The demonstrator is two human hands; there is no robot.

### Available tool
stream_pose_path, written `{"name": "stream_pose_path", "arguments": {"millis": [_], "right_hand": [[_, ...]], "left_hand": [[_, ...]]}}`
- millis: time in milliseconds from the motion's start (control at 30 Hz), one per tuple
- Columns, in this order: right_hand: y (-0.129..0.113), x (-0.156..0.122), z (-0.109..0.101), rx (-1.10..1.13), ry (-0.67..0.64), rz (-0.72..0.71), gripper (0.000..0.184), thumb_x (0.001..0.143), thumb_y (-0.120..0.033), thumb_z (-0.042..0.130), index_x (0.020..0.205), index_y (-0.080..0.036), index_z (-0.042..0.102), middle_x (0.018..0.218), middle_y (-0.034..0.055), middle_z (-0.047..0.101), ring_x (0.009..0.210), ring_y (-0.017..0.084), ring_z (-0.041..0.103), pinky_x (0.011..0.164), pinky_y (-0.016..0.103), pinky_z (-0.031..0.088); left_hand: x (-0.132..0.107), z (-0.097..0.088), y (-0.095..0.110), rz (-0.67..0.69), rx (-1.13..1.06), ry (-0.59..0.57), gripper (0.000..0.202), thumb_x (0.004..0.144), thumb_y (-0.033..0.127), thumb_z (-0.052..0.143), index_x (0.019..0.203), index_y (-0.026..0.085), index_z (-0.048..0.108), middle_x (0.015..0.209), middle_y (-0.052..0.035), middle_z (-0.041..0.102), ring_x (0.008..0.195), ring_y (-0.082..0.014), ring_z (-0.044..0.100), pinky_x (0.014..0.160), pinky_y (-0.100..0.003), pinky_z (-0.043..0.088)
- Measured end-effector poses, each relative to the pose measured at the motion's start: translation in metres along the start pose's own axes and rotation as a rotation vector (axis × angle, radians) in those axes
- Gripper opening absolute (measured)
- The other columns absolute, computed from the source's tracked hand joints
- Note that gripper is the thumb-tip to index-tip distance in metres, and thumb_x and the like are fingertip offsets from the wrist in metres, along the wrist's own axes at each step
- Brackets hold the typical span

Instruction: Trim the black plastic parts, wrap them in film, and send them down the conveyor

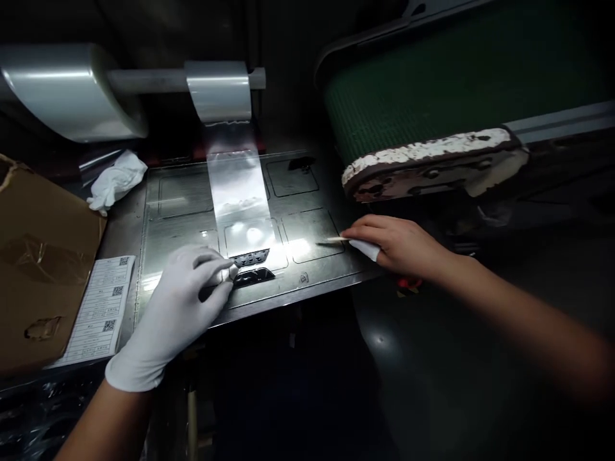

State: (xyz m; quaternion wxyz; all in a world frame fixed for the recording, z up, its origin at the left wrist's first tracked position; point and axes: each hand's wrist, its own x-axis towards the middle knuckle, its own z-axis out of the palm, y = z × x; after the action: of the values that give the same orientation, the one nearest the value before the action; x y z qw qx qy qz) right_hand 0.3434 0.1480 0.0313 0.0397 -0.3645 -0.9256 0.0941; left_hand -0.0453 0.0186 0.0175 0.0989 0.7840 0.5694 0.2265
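Note:
My left hand [195, 288], in a white glove, has its thumb and fingers closed at the left ends of two small black plastic parts. The upper black part [252, 258] has several holes or studs; the lower glossy black part [254, 277] lies just below it. Exactly which edge the fingertips grip is partly hidden. Clear film [237, 182] runs down from a roll behind the parts. My right hand [394, 243], bare but for something white [366, 250] under the fingers, holds a thin stick-like tool [334, 239] with a pale handle and dark tip, over the plate's right side.
A metal plate [182, 186] with scribed rectangles lies on the bench. Behind it are a small film roll [218, 89] and a large roll [57, 89] on a bar. Left are crumpled white cloth [118, 179], a cardboard box [43, 256] and label sheets [103, 307]. A green conveyor [408, 96] stands right.

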Motion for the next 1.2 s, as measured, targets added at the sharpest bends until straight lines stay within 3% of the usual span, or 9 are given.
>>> {"name": "stream_pose_path", "arguments": {"millis": [233, 433, 500, 600, 667, 767, 867, 967, 1200], "right_hand": [[0.0, 0.009, 0.048, 0.106, 0.295, 0.035, 0.07, 0.074, 0.001, 0.053, 0.141, -0.015, 0.065, 0.14, 0.0147, 0.065, 0.125, 0.031, 0.057, 0.106, 0.048, 0.05], [-0.073, -0.03, 0.065, 0.501, 0.689, 0.134, 0.029, 0.092, -0.02, 0.06, 0.119, -0.019, 0.071, 0.118, 0.0149, 0.069, 0.115, 0.031, 0.061, 0.102, 0.052, 0.051], [-0.121, -0.042, 0.085, 0.915, 0.524, 0.168, 0.02, 0.098, -0.03, 0.061, 0.115, -0.023, 0.069, 0.11, 0.0109, 0.071, 0.104, 0.026, 0.067, 0.092, 0.046, 0.056], [-0.193, -0.05, 0.123, 1.662, -0.088, 0.242, 0.04, 0.098, -0.054, 0.061, 0.123, -0.022, 0.059, 0.101, 0.0084, 0.071, 0.079, 0.02, 0.069, 0.061, 0.032, 0.055], [-0.226, -0.052, 0.142, 1.863, -0.341, 0.319, 0.042, 0.092, -0.058, 0.069, 0.106, -0.021, 0.059, 0.086, 0.0038, 0.068, 0.069, 0.016, 0.064, 0.054, 0.026, 0.048], [-0.242, -0.048, 0.155, 1.778, -0.461, 0.409, 0.037, 0.082, -0.047, 0.083, 0.087, -0.021, 0.056, 0.076, -0.0016, 0.062, 0.065, 0.013, 0.058, 0.057, 0.025, 0.044], [-0.237, -0.029, 0.159, 1.494, -0.573, 0.359, 0.033, 0.075, -0.039, 0.088, 0.086, -0.023, 0.061, 0.078, -0.0019, 0.063, 0.071, 0.018, 0.061, 0.061, 0.028, 0.047], [-0.24, -0.007, 0.161, 1.247, -0.711, 0.203, 0.027, 0.076, -0.04, 0.085, 0.083, -0.025, 0.064, 0.082, -0.0007, 0.067, 0.08, 0.024, 0.067, 0.073, 0.032, 0.054], [-0.25, 0.007, 0.192, 0.957, -0.847, 0.093, 0.039, 0.092, -0.055, 0.065, 0.118, -0.027, 0.068, 0.112, 0.0089, 0.076, 0.102, 0.031, 0.072, 0.095, 0.044, 0.055]], "left_hand": [[0.017, 0.003, 0.037, 0.127, 0.364, -0.208, 0.039, 0.096, 0.008, 0.047, 0.126, 0.017, 0.07, 0.098, -0.0121, 0.072, 0.089, -0.0323, 0.062, 0.077, -0.05, 0.054], [-0.016, 0.003, 0.048, 0.062, 0.135, 0.011, 0.027, 0.093, 0.004, 0.054, 0.104, 0.021, 0.072, 0.106, -0.0086, 0.071, 0.107, -0.0284, 0.065, 0.097, -0.052, 0.054], [-0.041, 0.012, 0.056, 0.053, 0.071, 0.17, 0.031, 0.09, 0.0, 0.057, 0.106, 0.022, 0.073, 0.126, -0.0118, 0.067, 0.125, -0.0318, 0.059, 0.107, -0.058, 0.05], [-0.086, 0.033, 0.073, 0.033, 0.081, 0.308, 0.039, 0.084, -0.003, 0.062, 0.107, 0.025, 0.075, 0.142, -0.0136, 0.057, 0.138, -0.0381, 0.049, 0.109, -0.065, 0.047], [-0.115, 0.046, 0.086, -0.068, 0.028, 0.358, 0.039, 0.083, -0.002, 0.065, 0.105, 0.028, 0.077, 0.139, -0.0118, 0.06, 0.139, -0.0381, 0.048, 0.11, -0.065, 0.046], [-0.147, 0.057, 0.097, -0.44, -0.397, 0.419, 0.04, 0.086, 0.006, 0.067, 0.116, 0.03, 0.076, 0.138, -0.0116, 0.062, 0.137, -0.0335, 0.052, 0.118, -0.061, 0.042], [-0.165, 0.059, 0.095, -0.78, -0.699, 0.396, 0.051, 0.089, 0.016, 0.068, 0.14, 0.023, 0.064, 0.121, -0.0127, 0.073, 0.106, -0.0247, 0.071, 0.096, -0.042, 0.062], [-0.184, 0.057, 0.084, -0.995, -0.889, 0.355, 0.031, 0.087, 0.022, 0.075, 0.117, 0.019, 0.076, 0.1, -0.0079, 0.079, 0.09, -0.022, 0.076, 0.081, -0.032, 0.064], [-0.32, 0.03, 0.054, -1.564, -0.684, 0.543, 0.024, 0.095, 0.029, 0.068, 0.114, 0.014, 0.069, 0.103, -0.0111, 0.077, 0.083, -0.0211, 0.073, 0.082, -0.037, 0.06]]}}
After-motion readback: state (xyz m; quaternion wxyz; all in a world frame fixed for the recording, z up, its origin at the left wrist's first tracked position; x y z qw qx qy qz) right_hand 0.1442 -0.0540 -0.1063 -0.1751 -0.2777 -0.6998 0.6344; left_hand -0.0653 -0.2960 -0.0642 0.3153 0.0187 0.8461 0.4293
